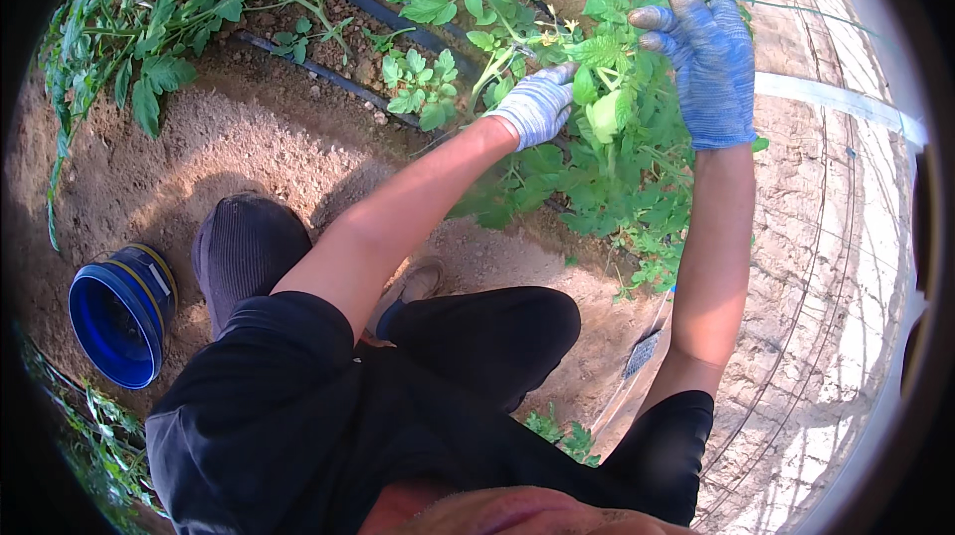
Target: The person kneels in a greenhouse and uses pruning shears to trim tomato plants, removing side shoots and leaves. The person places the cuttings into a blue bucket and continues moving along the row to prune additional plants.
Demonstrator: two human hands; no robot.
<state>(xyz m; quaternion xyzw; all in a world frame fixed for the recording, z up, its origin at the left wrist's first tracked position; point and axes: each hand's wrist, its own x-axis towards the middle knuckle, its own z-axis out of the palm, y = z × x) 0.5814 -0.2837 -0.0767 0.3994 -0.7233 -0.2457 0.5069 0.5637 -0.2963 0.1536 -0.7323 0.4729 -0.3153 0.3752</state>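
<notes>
My left hand (pixel 539 107), in a light blue-and-white knitted glove, reaches into a leafy tomato plant (pixel 634 132) beside its pale stem (pixel 489 76). Leaves hide its fingertips, so whether they grip anything cannot be told. Small yellow flowers (pixel 559 31) show just above this hand. To the right, my right hand (pixel 697 61) is raised against the plant's edge in a blue glove with dirt-stained fingertips. Its fingers are apart and nothing shows in them. A thin green string (pixel 813 9) runs off to the right from behind its fingers.
A blue plastic bucket (pixel 119 319) lies tilted on the soil, left of my knee. Black drip hoses (pixel 328 76) cross the bed among more tomato plants (pixel 149 28). At the right, a wall-like surface (pixel 791 237) carries wires and a pale band (pixel 835 95).
</notes>
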